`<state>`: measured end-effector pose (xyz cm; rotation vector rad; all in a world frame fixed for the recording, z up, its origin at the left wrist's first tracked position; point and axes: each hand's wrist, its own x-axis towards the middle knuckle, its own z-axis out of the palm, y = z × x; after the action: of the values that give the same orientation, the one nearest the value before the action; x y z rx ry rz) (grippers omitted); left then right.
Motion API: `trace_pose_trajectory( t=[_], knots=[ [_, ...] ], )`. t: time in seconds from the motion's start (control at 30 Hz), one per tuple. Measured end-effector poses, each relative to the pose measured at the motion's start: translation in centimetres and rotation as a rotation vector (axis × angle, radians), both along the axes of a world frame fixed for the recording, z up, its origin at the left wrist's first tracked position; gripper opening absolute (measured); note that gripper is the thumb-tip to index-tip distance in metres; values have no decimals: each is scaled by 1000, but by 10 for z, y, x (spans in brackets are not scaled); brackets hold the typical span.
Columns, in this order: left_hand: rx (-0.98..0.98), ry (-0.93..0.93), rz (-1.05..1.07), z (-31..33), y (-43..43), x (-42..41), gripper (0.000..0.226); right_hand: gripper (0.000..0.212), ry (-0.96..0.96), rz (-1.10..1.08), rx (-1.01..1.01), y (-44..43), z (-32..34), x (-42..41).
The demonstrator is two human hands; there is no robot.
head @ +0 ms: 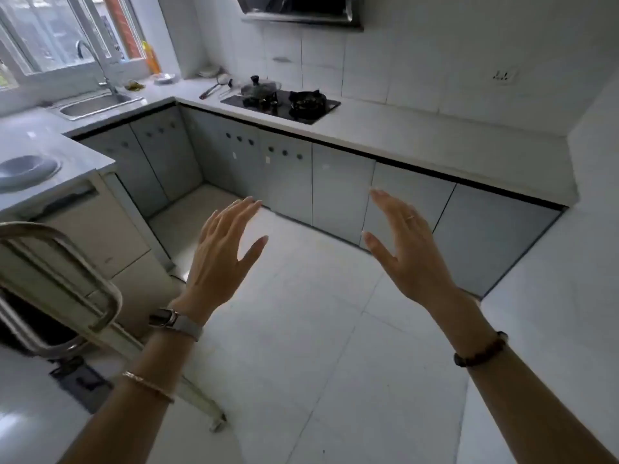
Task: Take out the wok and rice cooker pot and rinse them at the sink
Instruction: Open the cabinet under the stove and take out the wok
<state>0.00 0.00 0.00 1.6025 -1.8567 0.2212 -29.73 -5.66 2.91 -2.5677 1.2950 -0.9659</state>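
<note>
My left hand (224, 252) and my right hand (407, 249) are raised in front of me over the white tiled floor, palms facing each other, fingers straight, holding nothing. The steel sink (97, 103) with its tall curved faucet (95, 63) lies at the far left under the window. A black gas stove (281, 103) sits on the far counter, and a dark pan with a glass lid (259, 88) stands on its left burner. No wok or rice cooker pot shows plainly. The grey cabinet doors (341, 187) below the counter are all closed.
A grey bowl-shaped thing (25, 169) lies on the left counter above a beige appliance (97, 226). A metal frame (67, 276) stands at the near left. Utensils (214, 88), a plate and an orange bottle (150, 58) sit near the corner. A range hood (301, 10) hangs above.
</note>
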Motion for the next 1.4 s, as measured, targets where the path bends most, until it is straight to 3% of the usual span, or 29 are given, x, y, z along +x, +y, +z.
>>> trace_pose_trajectory(
  t=[0.33,0.67,1.4],
  knots=[
    [192,37,52,-82,28,-20,57,58,74,17,169,11,-73,-22],
    [283,114,120,-116,20,-22,57,59,84,59,313,-10,-112,-23],
    [181,288,259,-107,-236,129,54,57,35,115,343,-280,-102,152]
  ],
)
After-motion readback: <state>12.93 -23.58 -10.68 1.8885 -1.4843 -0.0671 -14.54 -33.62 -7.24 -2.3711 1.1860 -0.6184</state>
